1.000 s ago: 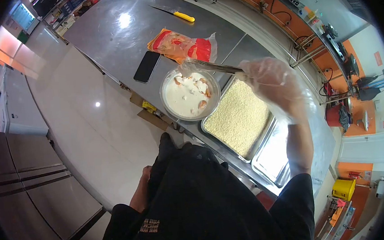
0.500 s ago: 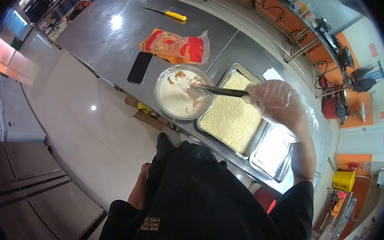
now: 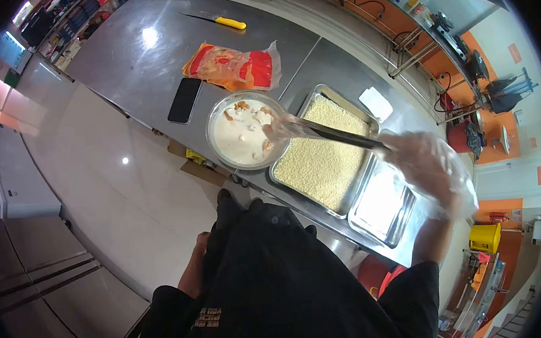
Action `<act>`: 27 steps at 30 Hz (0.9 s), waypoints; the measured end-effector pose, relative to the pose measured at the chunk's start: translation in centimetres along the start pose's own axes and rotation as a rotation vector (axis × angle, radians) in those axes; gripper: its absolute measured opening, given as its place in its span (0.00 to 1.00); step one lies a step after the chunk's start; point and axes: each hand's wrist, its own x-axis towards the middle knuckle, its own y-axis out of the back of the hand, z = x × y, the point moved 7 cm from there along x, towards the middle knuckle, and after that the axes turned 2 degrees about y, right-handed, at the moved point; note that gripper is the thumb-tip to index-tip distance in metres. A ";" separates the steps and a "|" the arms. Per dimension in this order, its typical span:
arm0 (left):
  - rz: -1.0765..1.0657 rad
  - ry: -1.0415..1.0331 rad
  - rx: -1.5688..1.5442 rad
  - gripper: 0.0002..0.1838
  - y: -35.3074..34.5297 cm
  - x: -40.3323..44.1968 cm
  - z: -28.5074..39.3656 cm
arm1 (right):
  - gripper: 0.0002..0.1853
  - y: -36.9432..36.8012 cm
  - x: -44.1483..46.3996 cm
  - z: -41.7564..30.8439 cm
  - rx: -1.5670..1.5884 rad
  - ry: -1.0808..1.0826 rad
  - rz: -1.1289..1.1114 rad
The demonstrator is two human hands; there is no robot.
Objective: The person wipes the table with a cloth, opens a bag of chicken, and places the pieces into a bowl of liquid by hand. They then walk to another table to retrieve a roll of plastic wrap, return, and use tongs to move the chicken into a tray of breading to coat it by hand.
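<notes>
My right hand (image 3: pixel 419 157), in a clear plastic glove, is closed around the black handle of the tongs (image 3: pixel 344 136). The tongs reach left across a tray of pale crumbs (image 3: pixel 321 171) to the right side of a clear bowl (image 3: pixel 213 149). Creamy white batter (image 3: pixel 236 137) fills the bowl, with several pinkish-orange pieces showing through. At the tongs' blurred tip, over the bowl's right edge, is a pale pink piece, perhaps raw meat. My left hand (image 3: pixel 202 243) hangs low beside my dark clothing, its fingers mostly hidden.
Right of the crumb tray lies a shiny metal tray (image 3: pixel 385 207), with a white card-like item (image 3: pixel 376 104) behind. A phone (image 3: pixel 185 101), a red-and-orange plastic bag (image 3: pixel 234 67) and a yellow-handled knife (image 3: pixel 230 23) lie on the steel table (image 3: pixel 123 72).
My right hand and the tongs have moved right, drawing the tip toward the bowl's right edge. The whole view has shifted slightly. My left hand stays low.
</notes>
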 end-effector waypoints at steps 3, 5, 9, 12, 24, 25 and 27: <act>-0.083 -0.185 0.061 0.20 -0.3 0.9 -0.2 | 0.12 2.1 -0.9 -2.4 -1.544 -0.127 -0.277; -0.107 -0.232 -0.034 0.19 0.1 -0.8 1.3 | 0.16 5.0 -1.9 -1.8 -1.413 -0.296 -0.257; -0.111 -0.292 -0.096 0.19 0.2 -1.4 2.0 | 0.16 7.5 -2.0 0.5 -1.680 -0.347 -0.316; -0.102 -0.227 0.023 0.18 0.1 -0.9 1.9 | 0.16 8.1 -1.9 3.2 -2.251 -0.075 -0.295; -0.056 -0.238 -0.012 0.17 0.6 -5.1 5.8 | 0.17 -8.1 1.4 17.0 -1.800 0.162 -0.261; -0.056 -0.193 -0.036 0.16 0.7 -4.5 5.1 | 0.19 -8.2 0.9 19.3 -1.798 0.200 -0.248; -0.055 -0.099 -0.087 0.16 1.1 -2.9 2.4 | 0.21 -8.2 0.8 21.3 -1.798 0.234 -0.225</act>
